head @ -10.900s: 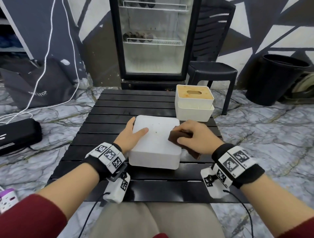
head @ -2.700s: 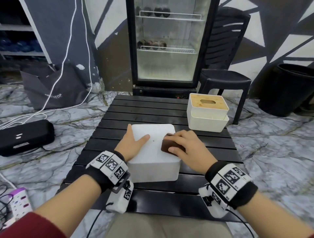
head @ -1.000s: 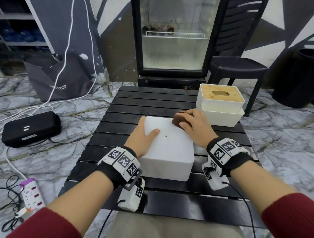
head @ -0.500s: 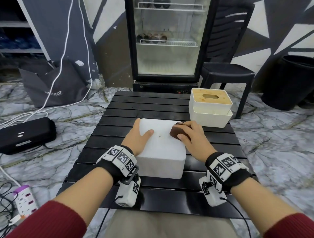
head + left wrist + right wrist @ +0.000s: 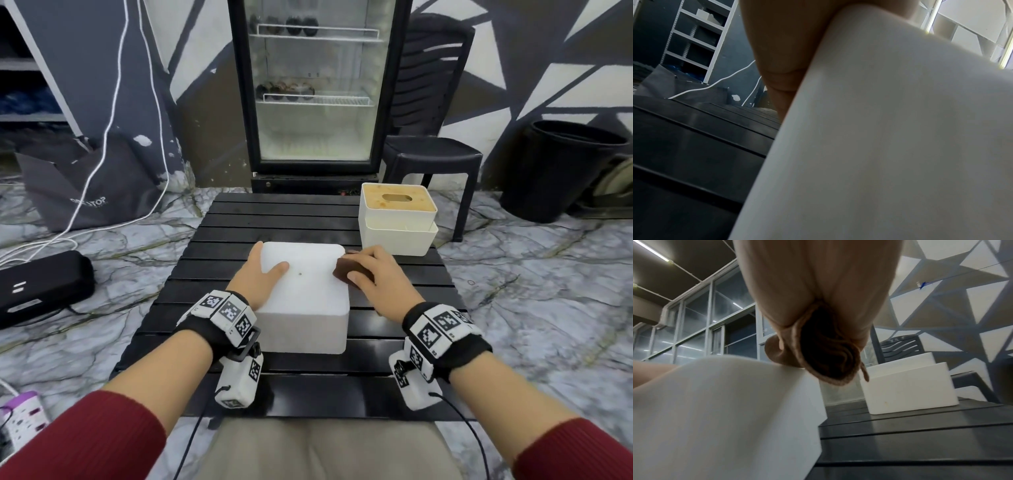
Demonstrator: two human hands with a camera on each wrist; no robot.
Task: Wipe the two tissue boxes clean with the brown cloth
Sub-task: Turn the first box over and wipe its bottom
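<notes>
A plain white tissue box (image 5: pixel 305 294) lies upside down in the middle of the black slatted table (image 5: pixel 239 233). My left hand (image 5: pixel 260 277) holds its left side, thumb on top and fingers down the side wall. My right hand (image 5: pixel 373 277) grips the bunched brown cloth (image 5: pixel 346 272) at the box's top right edge. In the right wrist view the cloth (image 5: pixel 826 356) hangs over that edge of the box (image 5: pixel 725 410). The second tissue box (image 5: pixel 397 216), white with a stained wooden lid, stands at the table's far right. In the left wrist view the box wall (image 5: pixel 890 146) fills the picture.
A glass-door fridge (image 5: pixel 315 85) stands behind the table, a black plastic chair (image 5: pixel 431 150) to its right, a black bin (image 5: pixel 561 168) further right. On the floor at left lie a dark case (image 5: pixel 41 284), a grey bag (image 5: pixel 85 192) and white cables.
My right hand has slid the cloth from the far right corner of the box top back along its right edge. My left hand has kept its hold.
</notes>
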